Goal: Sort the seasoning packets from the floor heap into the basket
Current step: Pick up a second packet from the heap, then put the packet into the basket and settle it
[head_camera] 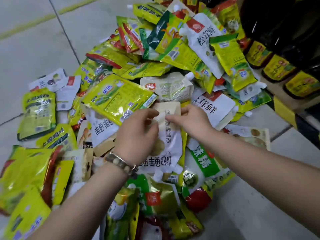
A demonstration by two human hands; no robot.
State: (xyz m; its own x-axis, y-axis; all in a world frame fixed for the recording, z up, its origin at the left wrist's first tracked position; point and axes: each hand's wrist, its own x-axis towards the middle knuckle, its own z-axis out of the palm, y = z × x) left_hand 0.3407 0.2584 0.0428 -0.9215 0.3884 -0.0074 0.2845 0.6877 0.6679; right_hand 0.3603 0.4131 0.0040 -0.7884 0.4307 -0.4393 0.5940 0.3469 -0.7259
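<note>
Cream film at the far end of a white spouted pouch [170, 135] is what the fingertips are working. The right hand's [192, 118] thumb and forefinger [173, 118] are pinched together on that edge. The left hand's [138, 130] fingers [152, 112] are curled over the pouch's left side and seem to grip it, though blur hides how the thumb lies. The pouch lies flat, spout end toward the person, near the middle of the heap [155, 66] and well in from its edges. A yellow-green packet [114, 99] lies just beside its far left corner, and a green-banded bag [202, 158] touches its right side.

The step in hand looks like freeing this one pouch to carry it off. To do it well, I would hold the sealed ends rather than the soft belly. Lift the far end first so the pouch peels off whatever is under it, and watch that the yellow-green packet does not drag along. Glossy film slides easily, so a firm pinch matters. The basket is not in view, so the carrying direction cannot be told. Most of the heap lies unsorted on the tiled floor [34, 58], with dark bottles [275, 66] lined along the heap's right edge.
</note>
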